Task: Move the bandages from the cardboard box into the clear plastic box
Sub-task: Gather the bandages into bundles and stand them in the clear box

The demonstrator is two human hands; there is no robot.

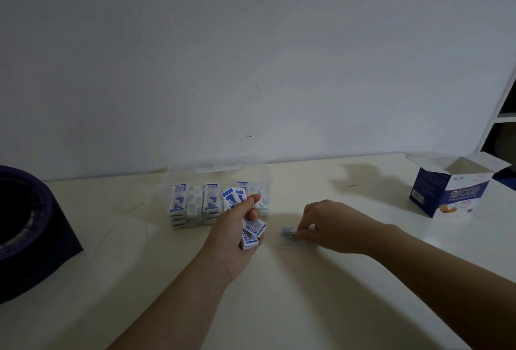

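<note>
Left hand (237,228): grasps several bandages (252,234)
Right hand (326,224): pinches one bandage (289,231) on table (279,307)
Clear plastic box (217,168): bandage stacks (195,201) inside
Cardboard box (449,192): open, far right

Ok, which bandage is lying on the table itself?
The bandage pinched by the right hand; the other bandages are in the left hand or the clear plastic box.

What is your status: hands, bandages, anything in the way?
Left hand grips several bandages. Right hand pinches one bandage on table. Clear box partly filled, cardboard box open. Path to clear box free.
</note>
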